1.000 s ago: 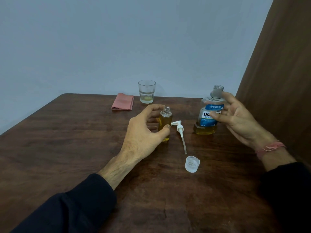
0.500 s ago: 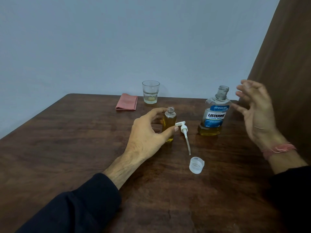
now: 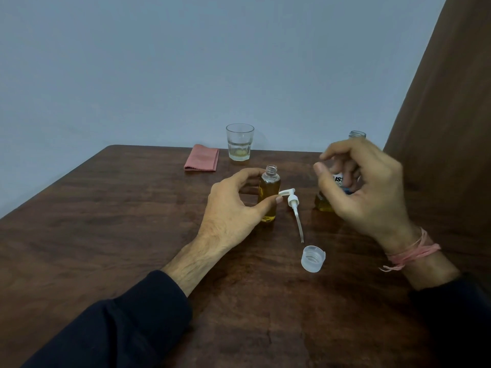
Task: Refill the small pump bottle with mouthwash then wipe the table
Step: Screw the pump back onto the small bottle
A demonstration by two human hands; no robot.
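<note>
The small clear bottle (image 3: 269,192), nearly full of amber liquid and uncapped, stands upright mid-table. My left hand (image 3: 233,208) grips it between thumb and fingers. Its white pump head with dip tube (image 3: 293,207) lies on the table just right of it. The big mouthwash bottle (image 3: 325,201) stands open farther right, mostly hidden behind my right hand (image 3: 364,192). That hand hovers in the air with loosely curled fingers and holds nothing. The mouthwash's clear cap (image 3: 313,258) lies nearer me.
A folded pink cloth (image 3: 202,161) lies at the back of the wooden table (image 3: 106,235), beside a drinking glass (image 3: 239,142) with a little liquid in it. A brown panel (image 3: 446,128) rises along the right side.
My right hand let go of the mouthwash bottle, drew away to the right, then swung back left in front of it. The left hand kept holding the small bottle.
</note>
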